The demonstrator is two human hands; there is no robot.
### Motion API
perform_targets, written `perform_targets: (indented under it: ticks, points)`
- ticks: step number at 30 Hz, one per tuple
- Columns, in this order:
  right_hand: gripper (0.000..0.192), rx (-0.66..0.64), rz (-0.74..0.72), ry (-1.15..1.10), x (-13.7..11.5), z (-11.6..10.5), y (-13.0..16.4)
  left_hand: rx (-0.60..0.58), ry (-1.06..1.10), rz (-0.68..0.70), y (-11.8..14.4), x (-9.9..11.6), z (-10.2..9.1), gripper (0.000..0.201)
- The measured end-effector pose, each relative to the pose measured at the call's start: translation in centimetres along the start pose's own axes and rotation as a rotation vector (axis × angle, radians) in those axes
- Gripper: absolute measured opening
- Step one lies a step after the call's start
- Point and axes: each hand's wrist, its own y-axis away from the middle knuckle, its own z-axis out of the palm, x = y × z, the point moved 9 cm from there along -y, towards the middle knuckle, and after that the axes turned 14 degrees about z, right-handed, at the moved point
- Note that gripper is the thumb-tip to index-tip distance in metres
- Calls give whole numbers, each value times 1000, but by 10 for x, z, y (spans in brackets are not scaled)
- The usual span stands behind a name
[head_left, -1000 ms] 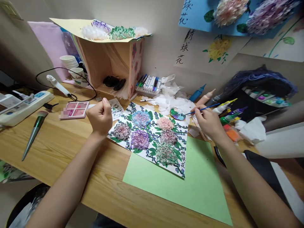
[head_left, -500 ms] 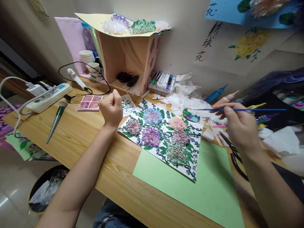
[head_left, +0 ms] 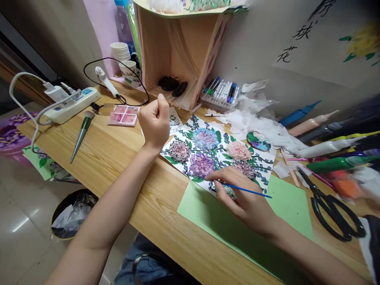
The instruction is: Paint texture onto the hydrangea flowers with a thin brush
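My right hand pinches a thin paintbrush with a blue handle. It hovers over the lower edge of a white painting with puffy flowers, green leaves and small bluish buds. The brush's front end lies near a purple flower; whether it touches the paper I cannot tell. My fingers hide part of the lower flowers. Closed in a fist with the thumb up, my left hand rests by the painting's left corner, with nothing visible in it. Beneath the painting lies a green sheet.
Black scissors lie at right, near several paint tubes. A paint-smeared palette, crumpled tissue and a marker box stand behind. At left are a pink palette, a makeup brush and a power strip.
My right hand has moved left and down with the paintbrush, from beside the paint-smeared palette to above the painting. My left fist keeps its place on the table. The view has shifted.
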Motion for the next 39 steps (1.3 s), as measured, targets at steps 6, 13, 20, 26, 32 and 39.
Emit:
perform_targets:
  ticks: [6, 13, 20, 26, 32, 39]
  points:
    - [15, -29, 28, 17, 4, 5, -2, 12, 46, 6, -2, 4, -2, 59]
    - [15, -38, 30, 21, 4, 6, -2, -2, 44, 31, -2, 10, -1, 59]
    - [15, -43, 37, 19, 6, 7, -1, -6, 21, 45, -1, 10, -1, 59]
    - [14, -40, 42, 31, 6, 6, -1, -4, 1, 53, -2, 10, -1, 59]
    - [14, -26, 30, 29, 2, 7, -1, -13, -14, 61, -1, 10, -1, 57]
    - [18, 281, 143, -42, 30, -59, -13, -35, -14, 98, -1, 16, 0, 52]
